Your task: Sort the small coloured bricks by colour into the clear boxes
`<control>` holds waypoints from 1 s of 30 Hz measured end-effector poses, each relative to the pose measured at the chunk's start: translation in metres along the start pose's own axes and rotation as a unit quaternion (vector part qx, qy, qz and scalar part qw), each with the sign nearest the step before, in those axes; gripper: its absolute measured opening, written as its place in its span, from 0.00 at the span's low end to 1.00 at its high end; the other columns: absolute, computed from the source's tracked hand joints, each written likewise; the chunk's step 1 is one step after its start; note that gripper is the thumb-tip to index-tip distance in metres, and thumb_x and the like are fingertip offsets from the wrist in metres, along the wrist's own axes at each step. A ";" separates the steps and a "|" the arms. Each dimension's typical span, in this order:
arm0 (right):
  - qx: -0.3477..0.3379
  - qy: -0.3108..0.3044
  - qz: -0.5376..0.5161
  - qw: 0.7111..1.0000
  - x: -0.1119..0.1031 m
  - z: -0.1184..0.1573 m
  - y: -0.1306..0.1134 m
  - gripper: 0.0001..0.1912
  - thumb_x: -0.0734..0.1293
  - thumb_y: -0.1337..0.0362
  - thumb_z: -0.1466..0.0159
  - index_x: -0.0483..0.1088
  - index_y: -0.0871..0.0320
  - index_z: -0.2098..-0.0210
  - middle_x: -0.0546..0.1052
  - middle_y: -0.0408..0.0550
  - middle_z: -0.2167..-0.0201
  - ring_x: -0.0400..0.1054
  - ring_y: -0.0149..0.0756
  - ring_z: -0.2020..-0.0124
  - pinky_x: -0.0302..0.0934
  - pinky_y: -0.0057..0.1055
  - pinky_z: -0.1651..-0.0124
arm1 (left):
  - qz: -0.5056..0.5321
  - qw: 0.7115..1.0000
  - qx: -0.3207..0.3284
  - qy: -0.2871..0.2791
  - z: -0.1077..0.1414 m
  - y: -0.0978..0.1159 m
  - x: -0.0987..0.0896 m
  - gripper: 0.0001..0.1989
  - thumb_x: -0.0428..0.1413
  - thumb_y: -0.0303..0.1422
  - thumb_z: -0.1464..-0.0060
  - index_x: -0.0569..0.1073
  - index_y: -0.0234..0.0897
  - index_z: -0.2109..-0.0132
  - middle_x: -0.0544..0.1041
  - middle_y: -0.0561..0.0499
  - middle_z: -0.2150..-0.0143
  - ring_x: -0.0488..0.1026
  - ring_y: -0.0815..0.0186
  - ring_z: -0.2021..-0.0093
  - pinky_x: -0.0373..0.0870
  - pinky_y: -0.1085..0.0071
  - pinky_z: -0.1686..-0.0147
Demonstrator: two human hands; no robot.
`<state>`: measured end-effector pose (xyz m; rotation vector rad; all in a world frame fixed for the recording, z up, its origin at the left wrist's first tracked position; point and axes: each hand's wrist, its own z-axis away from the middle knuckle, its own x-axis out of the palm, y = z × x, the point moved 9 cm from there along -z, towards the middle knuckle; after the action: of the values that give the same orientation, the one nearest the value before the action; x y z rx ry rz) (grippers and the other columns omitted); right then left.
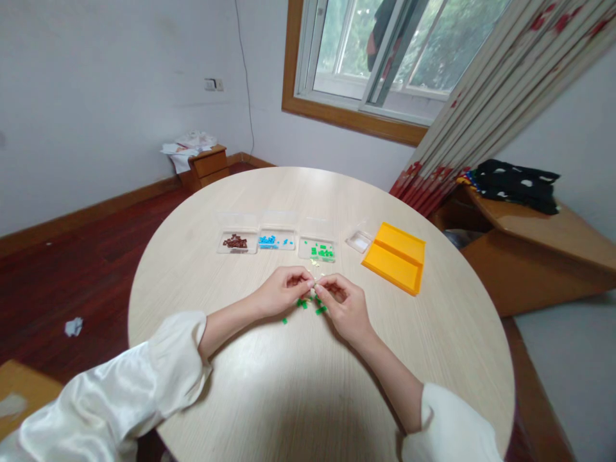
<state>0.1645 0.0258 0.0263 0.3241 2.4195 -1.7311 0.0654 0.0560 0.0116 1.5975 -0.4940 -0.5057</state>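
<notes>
My left hand (283, 290) and my right hand (345, 305) meet over the middle of the table, both closed in a pinch with fingertips almost touching. What they hold between them is too small to make out. Small green pieces (321, 310) lie loose on the wood just below my fingers, partly hidden by them. Pale yellow pieces (314, 262) are scattered right behind the fingertips. Beyond these stands an open clear box of green pieces (321, 250). To its left are a clear box of blue pieces (269, 241) and another of dark brown pieces (235, 242).
A yellow two-part tray (403, 276) lies at the right of the round table (240, 398), with a small clear box (359, 240) beside it. A wooden cabinet (539, 237) bearing dark cloth stands at the right, below a curtain (486, 96).
</notes>
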 end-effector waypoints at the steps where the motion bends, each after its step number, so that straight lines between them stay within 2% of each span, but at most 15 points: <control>1: 0.005 0.000 -0.006 1.000 0.000 0.000 0.001 0.07 0.66 0.61 0.43 0.69 0.58 0.73 0.74 0.44 0.77 0.68 0.31 0.74 0.63 0.27 0.70 | 0.004 1.000 -0.002 -0.001 0.000 -0.001 0.000 0.16 0.55 0.42 0.53 0.67 0.32 0.73 0.65 0.55 0.79 0.61 0.73 0.77 0.59 0.75 0.74; 8: 0.036 -0.002 -0.042 0.998 0.002 0.000 0.008 0.09 0.67 0.58 0.44 0.68 0.58 0.73 0.74 0.44 0.78 0.68 0.31 0.75 0.63 0.29 0.70 | 0.041 0.999 -0.025 -0.008 -0.002 -0.008 0.001 0.17 0.56 0.44 0.54 0.67 0.32 0.74 0.65 0.56 0.80 0.61 0.73 0.78 0.58 0.74 0.74; 18: 0.083 -0.015 -0.080 0.993 0.007 -0.001 0.018 0.12 0.68 0.55 0.46 0.67 0.58 0.75 0.72 0.42 0.80 0.65 0.29 0.78 0.61 0.27 0.73 | 0.074 0.997 -0.027 0.027 -0.001 -0.007 -0.001 0.16 0.58 0.42 0.56 0.67 0.32 0.75 0.66 0.56 0.80 0.60 0.74 0.78 0.56 0.74 0.75; 22: 0.071 -0.022 -0.076 0.994 0.009 0.000 0.015 0.11 0.67 0.56 0.44 0.66 0.58 0.74 0.72 0.43 0.79 0.67 0.30 0.76 0.63 0.28 0.71 | 0.157 0.985 -0.074 -0.001 -0.001 -0.019 0.005 0.18 0.60 0.43 0.58 0.67 0.32 0.75 0.64 0.57 0.81 0.60 0.75 0.79 0.55 0.74 0.75; 26: 0.030 0.009 -0.026 0.999 0.002 0.000 0.010 0.09 0.65 0.59 0.43 0.66 0.58 0.74 0.72 0.43 0.78 0.66 0.30 0.75 0.63 0.28 0.70 | 0.246 0.959 -0.135 -0.028 0.001 -0.025 0.012 0.18 0.62 0.40 0.60 0.64 0.33 0.77 0.62 0.58 0.82 0.58 0.76 0.80 0.55 0.74 0.75; 30: -0.001 0.049 0.008 0.999 -0.007 0.000 0.007 0.06 0.64 0.61 0.42 0.66 0.57 0.72 0.72 0.43 0.77 0.67 0.30 0.74 0.64 0.28 0.70 | 0.256 0.956 -0.140 -0.009 0.001 -0.024 0.008 0.17 0.63 0.38 0.61 0.64 0.32 0.76 0.63 0.58 0.81 0.58 0.76 0.80 0.53 0.75 0.76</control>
<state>0.1727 0.0272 0.0217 0.4378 2.4781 -1.7450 0.0716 0.0524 -0.0126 1.1359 -0.7853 -0.1826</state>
